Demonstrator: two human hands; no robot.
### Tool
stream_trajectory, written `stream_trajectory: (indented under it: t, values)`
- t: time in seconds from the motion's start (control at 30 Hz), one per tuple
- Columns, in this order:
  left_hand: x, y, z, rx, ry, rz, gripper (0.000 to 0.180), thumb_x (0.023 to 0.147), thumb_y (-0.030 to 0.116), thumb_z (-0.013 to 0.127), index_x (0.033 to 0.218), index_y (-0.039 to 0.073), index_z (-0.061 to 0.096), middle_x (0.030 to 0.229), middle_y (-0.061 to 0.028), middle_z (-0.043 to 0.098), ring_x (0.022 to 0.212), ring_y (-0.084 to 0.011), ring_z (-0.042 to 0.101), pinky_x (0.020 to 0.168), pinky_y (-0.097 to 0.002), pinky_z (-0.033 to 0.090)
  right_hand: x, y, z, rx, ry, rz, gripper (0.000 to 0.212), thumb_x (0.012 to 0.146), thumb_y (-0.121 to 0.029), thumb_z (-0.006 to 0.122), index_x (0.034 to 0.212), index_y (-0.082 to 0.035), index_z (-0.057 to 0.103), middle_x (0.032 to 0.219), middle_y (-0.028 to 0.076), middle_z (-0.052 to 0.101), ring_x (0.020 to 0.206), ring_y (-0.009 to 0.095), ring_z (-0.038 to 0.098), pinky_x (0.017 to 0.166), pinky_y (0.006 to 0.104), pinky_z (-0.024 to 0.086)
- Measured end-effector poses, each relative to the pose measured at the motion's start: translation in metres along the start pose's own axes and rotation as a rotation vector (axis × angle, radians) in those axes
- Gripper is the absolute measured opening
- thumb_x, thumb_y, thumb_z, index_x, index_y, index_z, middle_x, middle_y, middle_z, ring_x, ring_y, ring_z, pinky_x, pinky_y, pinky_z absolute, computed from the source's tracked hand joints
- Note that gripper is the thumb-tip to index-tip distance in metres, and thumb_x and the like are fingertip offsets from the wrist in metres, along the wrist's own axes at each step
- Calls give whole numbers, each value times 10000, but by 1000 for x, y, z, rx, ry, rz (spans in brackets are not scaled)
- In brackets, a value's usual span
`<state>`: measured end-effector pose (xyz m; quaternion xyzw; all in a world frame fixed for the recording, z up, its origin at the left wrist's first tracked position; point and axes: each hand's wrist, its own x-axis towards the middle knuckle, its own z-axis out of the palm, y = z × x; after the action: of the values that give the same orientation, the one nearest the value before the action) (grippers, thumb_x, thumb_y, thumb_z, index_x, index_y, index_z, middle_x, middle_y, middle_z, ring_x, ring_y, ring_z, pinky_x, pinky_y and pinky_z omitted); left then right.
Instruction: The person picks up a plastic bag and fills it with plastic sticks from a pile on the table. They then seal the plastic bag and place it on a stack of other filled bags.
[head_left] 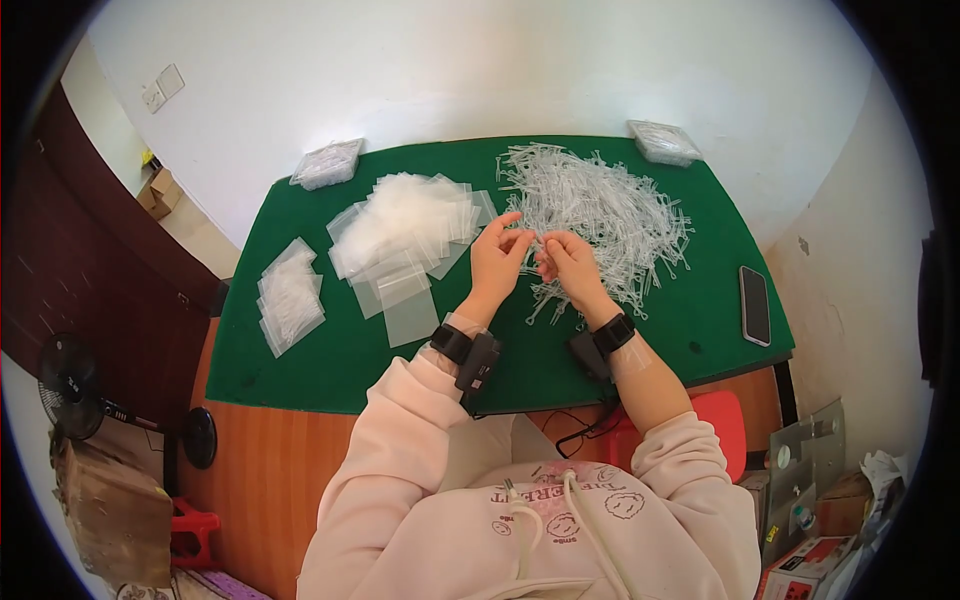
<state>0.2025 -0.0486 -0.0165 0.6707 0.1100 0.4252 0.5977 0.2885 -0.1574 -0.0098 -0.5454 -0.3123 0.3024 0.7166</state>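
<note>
Above the near left edge of a heap of clear plastic sticks, my two hands meet almost fingertip to fingertip. The sticks are thin, and some have small ring-shaped ends. My left hand is closed in a pinch, its index finger raised. Facing it, my right hand has its thumb and fingers pressed together. Whatever lies between the fingertips is too small and see-through to make out. Left of my hands spreads a pile of flat clear plastic bags, a few lying loose at its near side.
A smaller stack of filled clear bags lies far left on the green table. Clear plastic boxes stand at both back corners. A phone rests near the right edge. Below are a black fan and a red stool.
</note>
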Motion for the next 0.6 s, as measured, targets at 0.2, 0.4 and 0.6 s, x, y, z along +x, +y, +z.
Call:
stream_trajectory:
  t: [0.2, 0.4, 0.6]
  values:
    - [-1, 4, 1, 16, -15, -2, 453, 804, 51, 627, 1197, -44, 422, 867, -105, 653, 794, -117, 619, 734, -233, 487, 1, 3, -3, -65, -48, -23, 143, 912, -110, 435, 941, -22, 543, 708, 13, 565, 515, 40, 445, 452, 173, 341]
    - [-2, 0, 5, -150, -26, -13, 478, 785, 52, 640, 1205, -31, 428, 871, -108, 654, 753, -116, 623, 687, -232, 493, 3, 6, -4, -83, -74, -37, 150, 915, -118, 437, 947, -34, 556, 729, 2, 568, 522, 29, 433, 449, 165, 333]
    - [-2, 0, 3, -130, -22, -23, 492, 783, 42, 638, 1222, -19, 424, 856, -93, 651, 744, -107, 618, 684, -227, 490, 1, 3, -1, -120, -99, -9, 158, 916, -120, 436, 959, -39, 565, 739, -5, 566, 536, 26, 435, 449, 165, 333]
